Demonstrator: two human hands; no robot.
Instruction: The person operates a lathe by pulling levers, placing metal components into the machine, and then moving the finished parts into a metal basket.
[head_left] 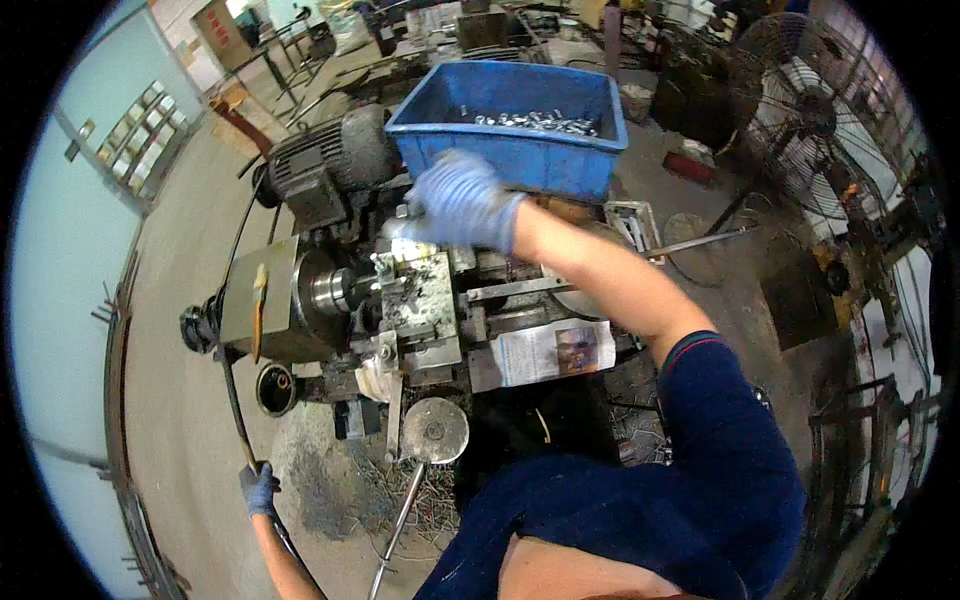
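Observation:
My left hand [260,488], in a blue-grey glove, is wrapped round the lower end of a long dark lever [236,405] that slants up along the left side of a small lathe. My right hand [465,205], in a blue-and-white striped glove, is reached out over the far end of the machine's flat slide plate [425,295], in front of a blue bin [505,160]. Motion smears its fingers, so whether it holds anything cannot be made out. Dark chips lie on the plate. Left of it sit the round metal spindle [335,291] and the boxy headstock [262,300].
Small shiny metal pieces [540,123] lie in the bin. An electric motor [325,160] stands left of it. A printed sheet [553,353] lies right of the slide, and a round metal disc [435,430] sits nearer me. A large fan [805,115] stands far right. Metal scraps litter the floor.

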